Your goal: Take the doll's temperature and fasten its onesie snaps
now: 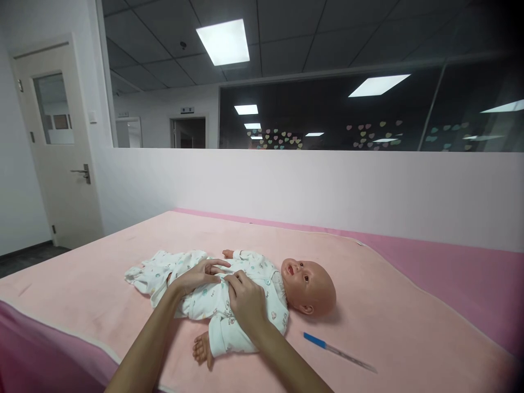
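Note:
A baby doll (307, 284) in a white printed romper (262, 273) lies on its back on a pink blanket (388, 316), head to the right. My left hand (196, 276) rests on the doll's belly with fingers pinching the romper's front. My right hand (244, 301) lies on the doll's chest, fingers curled and gripping the same fabric edge. The two hands nearly touch at the middle of the garment. A thin thermometer with a blue end (338, 352) lies on the blanket just right of my right forearm.
The blanket covers a wide padded table with a darker pink mat (470, 273) at the right. A low white partition wall (327, 185) stands behind the table. A white door (57, 147) is at the far left.

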`<state>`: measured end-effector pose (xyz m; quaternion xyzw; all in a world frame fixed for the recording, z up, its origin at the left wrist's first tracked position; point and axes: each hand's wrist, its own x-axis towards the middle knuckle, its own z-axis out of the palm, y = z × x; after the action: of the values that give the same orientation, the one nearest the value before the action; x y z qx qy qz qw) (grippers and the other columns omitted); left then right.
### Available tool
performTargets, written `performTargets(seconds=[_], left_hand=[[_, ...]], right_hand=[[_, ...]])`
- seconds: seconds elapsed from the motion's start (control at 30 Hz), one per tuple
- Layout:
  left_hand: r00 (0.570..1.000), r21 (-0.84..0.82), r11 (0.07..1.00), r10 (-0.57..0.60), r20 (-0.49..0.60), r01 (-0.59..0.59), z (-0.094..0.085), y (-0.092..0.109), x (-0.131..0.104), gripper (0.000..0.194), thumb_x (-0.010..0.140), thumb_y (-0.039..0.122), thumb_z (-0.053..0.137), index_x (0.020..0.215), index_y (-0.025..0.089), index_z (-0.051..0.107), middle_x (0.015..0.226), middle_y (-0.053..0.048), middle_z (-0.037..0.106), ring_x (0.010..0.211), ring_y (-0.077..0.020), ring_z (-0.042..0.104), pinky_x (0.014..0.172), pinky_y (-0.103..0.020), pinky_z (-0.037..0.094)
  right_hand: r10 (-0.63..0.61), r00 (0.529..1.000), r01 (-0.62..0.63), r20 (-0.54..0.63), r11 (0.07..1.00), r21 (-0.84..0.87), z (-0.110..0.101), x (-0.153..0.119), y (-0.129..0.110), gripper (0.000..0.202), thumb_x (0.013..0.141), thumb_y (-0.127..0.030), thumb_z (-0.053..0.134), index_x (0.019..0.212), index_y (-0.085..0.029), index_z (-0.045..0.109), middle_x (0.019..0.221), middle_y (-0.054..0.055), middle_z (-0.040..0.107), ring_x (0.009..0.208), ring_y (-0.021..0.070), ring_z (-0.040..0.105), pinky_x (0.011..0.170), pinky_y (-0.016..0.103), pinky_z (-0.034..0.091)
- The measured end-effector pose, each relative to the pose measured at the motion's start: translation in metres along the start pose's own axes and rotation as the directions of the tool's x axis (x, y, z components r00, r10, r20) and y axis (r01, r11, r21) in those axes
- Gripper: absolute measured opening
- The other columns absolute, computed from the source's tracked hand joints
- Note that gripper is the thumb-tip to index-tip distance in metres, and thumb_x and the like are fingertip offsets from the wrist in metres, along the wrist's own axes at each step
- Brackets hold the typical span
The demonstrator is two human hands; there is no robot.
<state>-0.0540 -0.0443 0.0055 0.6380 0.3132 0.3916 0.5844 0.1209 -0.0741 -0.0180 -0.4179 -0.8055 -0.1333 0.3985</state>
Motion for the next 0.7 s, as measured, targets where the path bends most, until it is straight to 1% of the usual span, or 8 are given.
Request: performTargets(seconds=[0.13,0.37,0.57,0.7], left_hand=[[1.0,0.012,1.0,0.023,0.013,-0.023,-0.0002,-0.0002,0.0001,0.048,0.064,0.017,0.069,0.111,0.017,0.055,0.084,-0.005,0.062,0.08,-0.0145,0.055,0.074,-0.025,0.039],[1.0,0.023,1.0,0.021,-0.004,-0.021,0.0004,0.0008,-0.0005,0.048,0.062,0.017,0.07,0.108,0.016,0.055,0.08,-0.003,0.061,0.075,-0.0133,0.054,0.072,-0.025,0.04],[0.999,0.062,0.998,0.022,-0.044,-0.02,-0.0008,-0.001,0.0002,0.049,0.061,0.019,0.072,0.106,0.015,0.054,0.079,-0.004,0.061,0.076,-0.0146,0.055,0.072,-0.026,0.041],[0.997,0.057,0.998,0.012,-0.08,-0.007,-0.0011,-0.0007,0.0004,0.05,0.058,0.019,0.073,0.104,0.015,0.055,0.076,-0.003,0.061,0.073,-0.014,0.055,0.071,-0.026,0.042]], right_hand=[[-0.009,1.0,0.009,0.004,1.0,-0.019,-0.0001,0.0,0.0,0.022,0.083,-0.013,0.043,0.091,-0.026,0.06,0.077,-0.002,0.055,0.063,0.0057,0.05,0.051,0.022,0.023],[-0.004,1.0,0.004,0.013,1.0,-0.005,0.0017,-0.0007,0.0011,0.023,0.084,-0.014,0.042,0.092,-0.026,0.059,0.078,-0.001,0.055,0.064,0.0067,0.049,0.051,0.021,0.022],[-0.005,1.0,0.006,0.014,1.0,-0.021,0.0009,-0.0004,0.0003,0.024,0.083,-0.013,0.042,0.092,-0.027,0.06,0.076,-0.002,0.055,0.062,0.0069,0.049,0.05,0.02,0.022],[-0.014,1.0,0.015,0.014,0.999,-0.04,0.0014,-0.0005,0.0006,0.024,0.084,-0.014,0.041,0.091,-0.027,0.06,0.076,-0.001,0.055,0.062,0.007,0.049,0.05,0.019,0.023]])
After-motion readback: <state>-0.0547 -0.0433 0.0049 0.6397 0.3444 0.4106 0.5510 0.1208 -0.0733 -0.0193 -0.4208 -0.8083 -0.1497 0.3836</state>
